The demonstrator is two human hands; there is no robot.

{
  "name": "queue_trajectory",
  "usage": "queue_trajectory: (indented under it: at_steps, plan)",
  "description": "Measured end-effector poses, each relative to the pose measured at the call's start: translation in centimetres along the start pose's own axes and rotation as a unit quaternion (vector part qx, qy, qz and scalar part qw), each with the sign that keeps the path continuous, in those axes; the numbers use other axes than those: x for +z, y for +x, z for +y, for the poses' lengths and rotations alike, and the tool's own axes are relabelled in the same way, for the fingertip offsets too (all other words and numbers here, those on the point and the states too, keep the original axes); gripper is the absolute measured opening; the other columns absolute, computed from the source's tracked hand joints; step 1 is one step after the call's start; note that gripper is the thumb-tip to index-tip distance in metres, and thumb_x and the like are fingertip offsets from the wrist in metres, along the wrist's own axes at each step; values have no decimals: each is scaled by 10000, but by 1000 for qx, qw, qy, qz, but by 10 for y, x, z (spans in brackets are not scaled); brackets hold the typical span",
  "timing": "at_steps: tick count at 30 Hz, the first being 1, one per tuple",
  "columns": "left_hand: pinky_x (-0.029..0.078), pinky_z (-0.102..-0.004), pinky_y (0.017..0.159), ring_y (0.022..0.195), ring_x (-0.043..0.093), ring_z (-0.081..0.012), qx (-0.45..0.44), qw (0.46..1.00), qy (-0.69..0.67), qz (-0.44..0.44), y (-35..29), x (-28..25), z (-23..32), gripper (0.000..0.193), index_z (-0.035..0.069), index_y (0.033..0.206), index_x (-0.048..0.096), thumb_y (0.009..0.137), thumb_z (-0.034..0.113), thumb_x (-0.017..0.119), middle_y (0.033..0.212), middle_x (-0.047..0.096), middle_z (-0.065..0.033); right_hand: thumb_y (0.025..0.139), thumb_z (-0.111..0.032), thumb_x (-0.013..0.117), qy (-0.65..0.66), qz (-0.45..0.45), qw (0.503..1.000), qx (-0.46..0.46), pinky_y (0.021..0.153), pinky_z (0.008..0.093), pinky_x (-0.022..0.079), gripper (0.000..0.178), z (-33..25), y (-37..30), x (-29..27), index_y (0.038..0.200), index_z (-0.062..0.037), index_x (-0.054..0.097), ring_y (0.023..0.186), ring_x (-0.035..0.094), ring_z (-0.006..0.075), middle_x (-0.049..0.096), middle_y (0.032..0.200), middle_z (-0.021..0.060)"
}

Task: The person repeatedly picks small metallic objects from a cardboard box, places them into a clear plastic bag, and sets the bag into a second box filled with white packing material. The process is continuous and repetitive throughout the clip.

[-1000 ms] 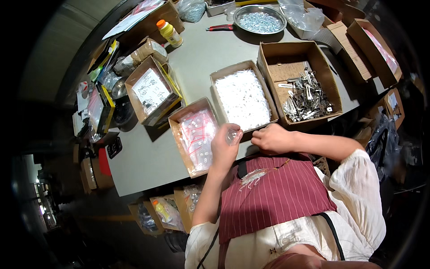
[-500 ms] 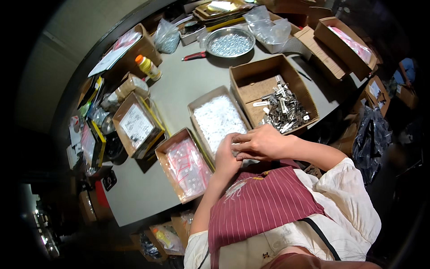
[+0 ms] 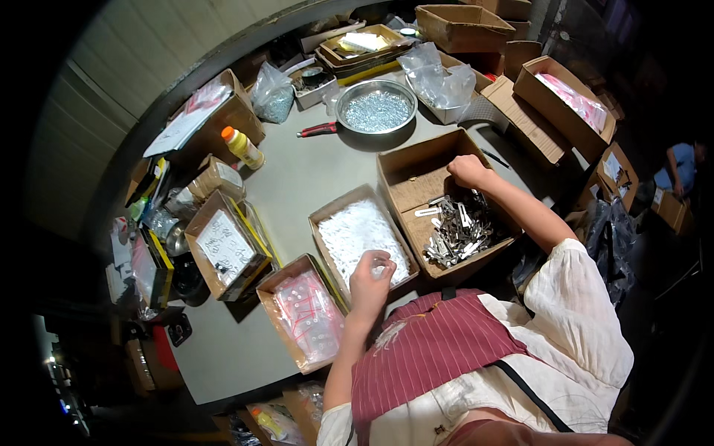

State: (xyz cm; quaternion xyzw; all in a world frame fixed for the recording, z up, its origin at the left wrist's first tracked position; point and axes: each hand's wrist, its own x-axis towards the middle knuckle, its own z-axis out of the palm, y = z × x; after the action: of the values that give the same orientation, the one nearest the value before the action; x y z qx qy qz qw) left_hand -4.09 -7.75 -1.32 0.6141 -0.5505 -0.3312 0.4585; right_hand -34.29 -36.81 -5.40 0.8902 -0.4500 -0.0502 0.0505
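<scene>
Right hand (image 3: pixel 470 171) was moved off the left hand since 0.5 s ago, out into the box of metal clips (image 3: pixel 446 212); it was curled, fist-like above the clips (image 3: pixel 457 234); grip could not be told. Left hand (image 3: pixel 370 276) was pinched on a small clear bag (image 3: pixel 381 267), held at the near edge of the box of white parts (image 3: pixel 361 238). Box of bags (image 3: pixel 305 316) was left alongside.

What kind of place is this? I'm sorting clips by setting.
Probably a small packing or assembly workshop. A grey table holds open cardboard boxes: one of metal clips, one of small white parts, one of clear bags. The right hand reaches into the clip box; the left hand holds something small.
</scene>
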Motion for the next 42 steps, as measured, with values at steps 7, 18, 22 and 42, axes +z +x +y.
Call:
queue_trajectory:
  at_steps: [7, 18, 22, 42]
  plan:
    - [554, -348, 820, 883, 736, -235, -43, 999, -10, 32, -3, -3, -12, 177, 26, 1036, 668, 894, 86, 755, 894, 741, -123, 743, -156, 684, 177, 27, 982, 64, 773, 497, 576, 209, 14, 11, -36, 917, -90, 780, 876, 712, 402, 740, 894, 183]
    - [552, -365, 842, 907, 730, -248, -60, 998, -20, 31, 4, 6, -17, 185, 30, 1051, 671, 903, 110, 749, 905, 739, -130, 787, -259, 712, 218, -63, 961, 158, 873, 502, 577, 323, -7, 20, -22, 1005, -29, 775, 965, 718, 415, 736, 993, 254]
    - [548, -362, 849, 923, 722, -238, -75, 996, -29, 36, -1, -3, -22, 190, 29, 1062, 673, 906, 109, 746, 919, 739, -128, 768, -256, 721, 195, -74, 976, 62, 828, 508, 575, 284, -25, 8, -25, 954, -45, 760, 903, 715, 416, 734, 910, 225]
    - [547, -348, 866, 966, 722, -221, -45, 998, -34, 23, 12, 5, -8, 205, 24, 1091, 651, 919, 94, 739, 945, 734, -102, 714, -81, 662, 189, 47, 976, 100, 835, 556, 555, 194, -9, 25, 14, 865, 35, 697, 936, 666, 497, 683, 926, 309]
